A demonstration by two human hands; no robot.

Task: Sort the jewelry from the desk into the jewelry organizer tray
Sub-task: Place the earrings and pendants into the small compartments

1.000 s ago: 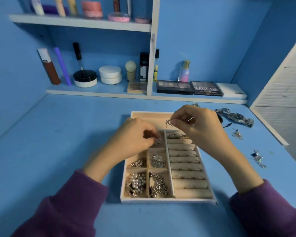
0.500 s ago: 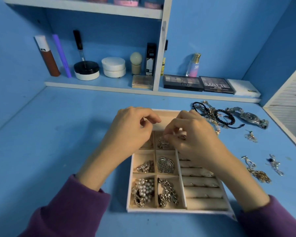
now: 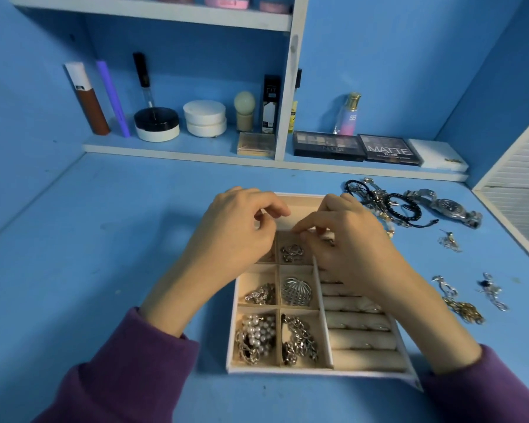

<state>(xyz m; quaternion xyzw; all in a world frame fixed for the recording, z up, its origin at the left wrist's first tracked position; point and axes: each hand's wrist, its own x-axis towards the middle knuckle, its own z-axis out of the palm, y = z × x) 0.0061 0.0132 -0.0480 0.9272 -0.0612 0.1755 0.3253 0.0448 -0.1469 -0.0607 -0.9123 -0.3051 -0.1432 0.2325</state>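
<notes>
1. A second ago a small silver piece was held up over the tray by the right hand (image 3: 351, 251), and the fingers of the left hand (image 3: 235, 230) were down in a small compartment. Both hands are now gathered low over the far end of the jewelry organizer tray (image 3: 321, 371), with the left fingers lifted out.
2. The left fingers are curled, thumb and forefinger close together; whether anything is pinched there cannot be told.
3. The right fingertips are drawn together above the divider. A small silver piece (image 3: 329, 242) is glimpsed just under them at the head of the ring rolls (image 3: 364, 340); whether it is gripped or lying free cannot be told.
4. Between the two hands a silver tangle (image 3: 292, 253) lies in a small compartment. Nearer, a domed brooch (image 3: 297, 291), pearls (image 3: 257, 334) and a chain (image 3: 300, 337) are seen in other compartments.
5. The far ring rolls are covered by the right hand and wrist.
6. On the desk (image 3: 104, 239) right of the tray lie black cord bracelets (image 3: 394, 206), a watch (image 3: 449, 206), small earrings (image 3: 449, 242) and a gold chain (image 3: 464, 311).
</notes>
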